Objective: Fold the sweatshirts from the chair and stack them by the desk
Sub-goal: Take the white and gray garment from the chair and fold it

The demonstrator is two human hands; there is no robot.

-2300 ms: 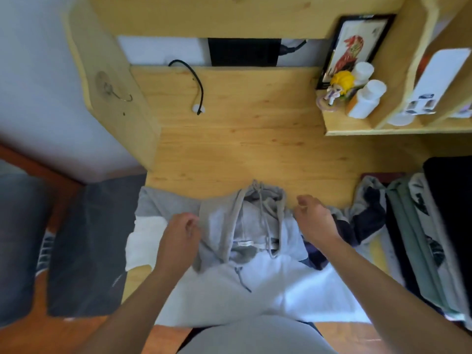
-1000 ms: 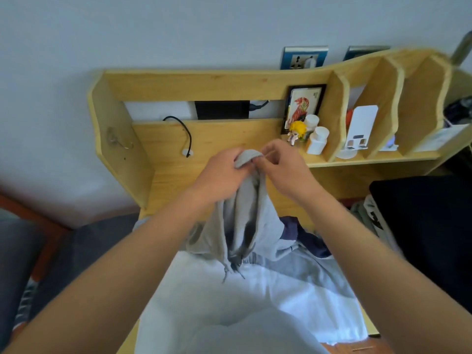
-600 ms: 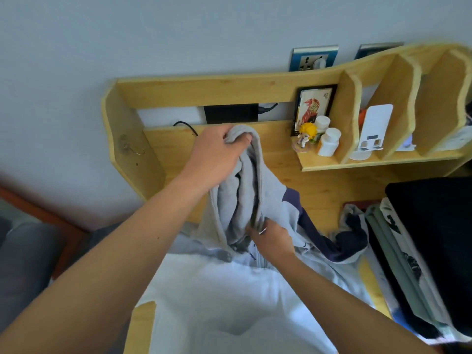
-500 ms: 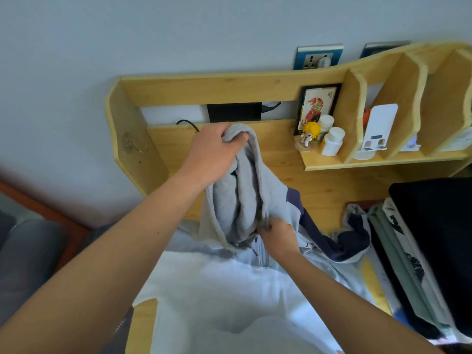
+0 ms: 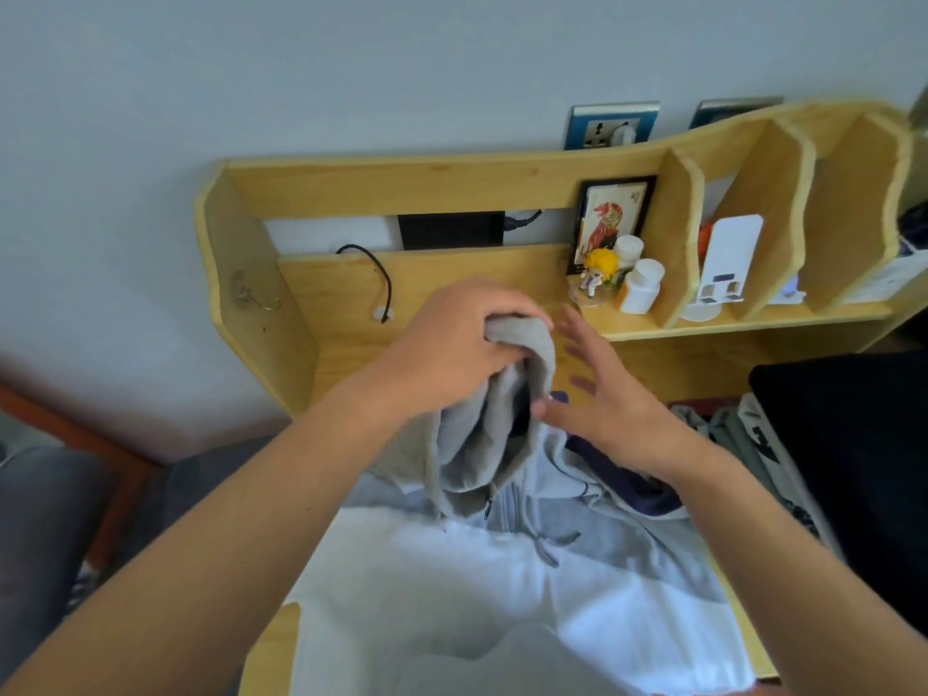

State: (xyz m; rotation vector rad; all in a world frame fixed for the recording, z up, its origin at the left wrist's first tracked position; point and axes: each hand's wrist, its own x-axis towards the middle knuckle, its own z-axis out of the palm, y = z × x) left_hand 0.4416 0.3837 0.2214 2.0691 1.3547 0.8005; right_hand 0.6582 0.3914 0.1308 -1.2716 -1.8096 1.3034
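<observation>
Here the left hand point(image 5: 454, 351) grips the grey hood point(image 5: 507, 394) of a grey-and-white zip sweatshirt point(image 5: 502, 585), lifting it above the wooden desk point(image 5: 346, 344), while the garment's white body lies spread over the desk's near edge. The right hand point(image 5: 610, 411) hovers just beside the hood with fingers straight and spread, holding nothing. On the shelf stands a framed picture of a tiger point(image 5: 610, 221) with small writing too blurred to read, a yellow-haired figurine point(image 5: 597, 271) and two white bottles point(image 5: 640, 286) whose labels cannot be made out. Folded clothes point(image 5: 753, 444) lie at the right, one with a dark printed pattern that is not legible.
</observation>
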